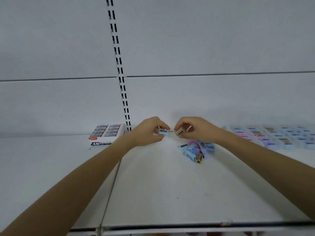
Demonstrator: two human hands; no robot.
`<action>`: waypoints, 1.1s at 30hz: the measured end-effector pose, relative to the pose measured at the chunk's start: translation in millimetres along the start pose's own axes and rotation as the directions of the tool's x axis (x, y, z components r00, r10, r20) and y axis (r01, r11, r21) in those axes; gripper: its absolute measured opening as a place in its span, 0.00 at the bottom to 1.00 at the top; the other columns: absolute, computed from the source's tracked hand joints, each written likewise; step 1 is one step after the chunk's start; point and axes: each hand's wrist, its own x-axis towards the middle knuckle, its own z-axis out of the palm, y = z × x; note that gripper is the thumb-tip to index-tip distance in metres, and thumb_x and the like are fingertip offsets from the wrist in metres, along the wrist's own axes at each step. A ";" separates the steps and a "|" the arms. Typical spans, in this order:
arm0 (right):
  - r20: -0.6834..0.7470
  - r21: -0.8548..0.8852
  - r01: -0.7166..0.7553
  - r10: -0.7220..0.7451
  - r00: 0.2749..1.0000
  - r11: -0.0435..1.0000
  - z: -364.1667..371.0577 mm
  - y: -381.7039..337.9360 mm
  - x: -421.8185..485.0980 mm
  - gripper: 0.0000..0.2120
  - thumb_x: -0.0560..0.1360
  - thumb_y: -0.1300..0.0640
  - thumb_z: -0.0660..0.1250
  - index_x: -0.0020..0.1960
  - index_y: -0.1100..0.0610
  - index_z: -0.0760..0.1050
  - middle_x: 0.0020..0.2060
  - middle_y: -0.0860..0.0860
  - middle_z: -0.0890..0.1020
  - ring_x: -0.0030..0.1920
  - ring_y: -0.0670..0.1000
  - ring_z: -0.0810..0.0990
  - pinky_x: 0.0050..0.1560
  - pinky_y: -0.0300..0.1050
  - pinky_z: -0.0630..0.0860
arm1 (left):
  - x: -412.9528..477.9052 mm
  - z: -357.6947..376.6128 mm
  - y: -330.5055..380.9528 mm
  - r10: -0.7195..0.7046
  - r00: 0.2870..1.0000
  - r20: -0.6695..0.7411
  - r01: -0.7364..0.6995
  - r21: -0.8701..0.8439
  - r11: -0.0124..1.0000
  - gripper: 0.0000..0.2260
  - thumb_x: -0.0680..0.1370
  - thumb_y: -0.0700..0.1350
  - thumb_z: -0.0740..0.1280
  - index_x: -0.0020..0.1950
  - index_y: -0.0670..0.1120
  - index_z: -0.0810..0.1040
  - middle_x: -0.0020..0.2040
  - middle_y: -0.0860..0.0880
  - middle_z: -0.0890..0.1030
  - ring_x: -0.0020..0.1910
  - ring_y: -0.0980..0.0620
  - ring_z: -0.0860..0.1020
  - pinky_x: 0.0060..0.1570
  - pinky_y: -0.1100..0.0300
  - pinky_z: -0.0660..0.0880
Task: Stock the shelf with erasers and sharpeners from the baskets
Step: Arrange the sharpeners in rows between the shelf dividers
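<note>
A blue sharpener (pixel 163 132) is pinched in the curled fingers of the left hand (pixel 148 132), and a tan sharpener (pixel 179 132) in those of the right hand (pixel 196 128), both held above the white shelf (pixel 153 184). A loose pile of sharpeners (pixel 196 149) lies just below the right hand, with rows of sharpeners (pixel 276 136) further right and an eraser box (pixel 106 134) left.

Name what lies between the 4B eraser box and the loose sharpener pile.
Head view: only the left hand, pinching a blue sharpener, over bare shelf.
</note>
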 end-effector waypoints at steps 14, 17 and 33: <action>-0.319 -0.260 -0.025 -0.062 0.946 0.965 -12.2 12.5 -88.3 0.09 0.72 0.62 0.67 0.52 0.60 0.78 0.42 0.47 0.76 0.40 0.42 0.72 0.43 0.28 0.68 | 28.6 25.1 41.2 0.285 0.949 -0.133 -0.281 0.048 0.959 0.08 0.74 0.38 0.67 0.52 0.42 0.77 0.47 0.45 0.77 0.45 0.50 0.75 0.48 0.50 0.74; -0.366 -0.301 -0.105 -0.013 0.930 0.948 -24.7 20.6 -123.9 0.08 0.72 0.62 0.68 0.50 0.59 0.80 0.43 0.51 0.80 0.40 0.47 0.75 0.44 0.28 0.67 | 38.9 37.0 73.4 0.329 0.942 -0.071 -0.324 0.069 0.943 0.09 0.73 0.39 0.67 0.53 0.42 0.76 0.48 0.44 0.76 0.46 0.48 0.75 0.48 0.48 0.73; -0.418 -0.266 -0.325 0.195 0.887 0.908 -113.4 68.8 -309.7 0.06 0.71 0.63 0.65 0.47 0.56 0.77 0.45 0.48 0.73 0.32 0.40 0.72 0.37 0.25 0.65 | 67.3 128.1 263.7 0.364 0.930 0.047 -0.367 0.118 0.923 0.12 0.76 0.43 0.66 0.59 0.45 0.75 0.52 0.46 0.75 0.50 0.50 0.74 0.46 0.63 0.66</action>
